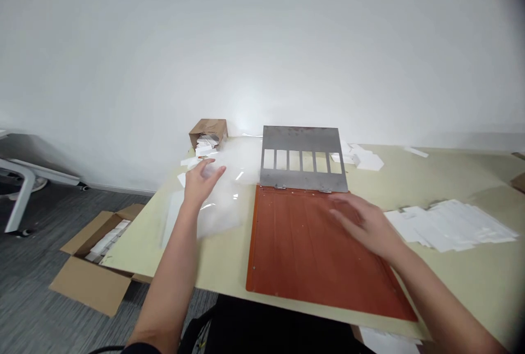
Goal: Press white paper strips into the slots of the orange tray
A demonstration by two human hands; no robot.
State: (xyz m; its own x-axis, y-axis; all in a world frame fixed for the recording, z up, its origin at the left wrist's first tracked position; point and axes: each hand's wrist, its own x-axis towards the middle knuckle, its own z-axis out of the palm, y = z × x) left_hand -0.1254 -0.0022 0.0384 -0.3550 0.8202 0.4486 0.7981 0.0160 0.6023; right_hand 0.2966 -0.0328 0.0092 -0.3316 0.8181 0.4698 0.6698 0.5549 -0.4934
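Observation:
My left hand (200, 180) hovers over clear plastic sheets (223, 209) on the left part of the table, thumb and forefinger apart and nothing visible between them. Above the right side of a flat red-brown board (303, 250) is my right hand (367, 225), slightly blurred, its fingers stretched out and holding nothing. A grey metal plate (301, 179) with a row of rectangular cut-outs is hinged to the board's far edge and stands raised. Whether my right fingers touch the board, I cannot tell.
White paper pieces (455, 225) lie spread at the right, with more paper (365, 158) behind the plate. A small cardboard box (209, 127) with white pieces stands at the back left. On the floor, an open carton (88, 283) sits beside the pale table (221, 272).

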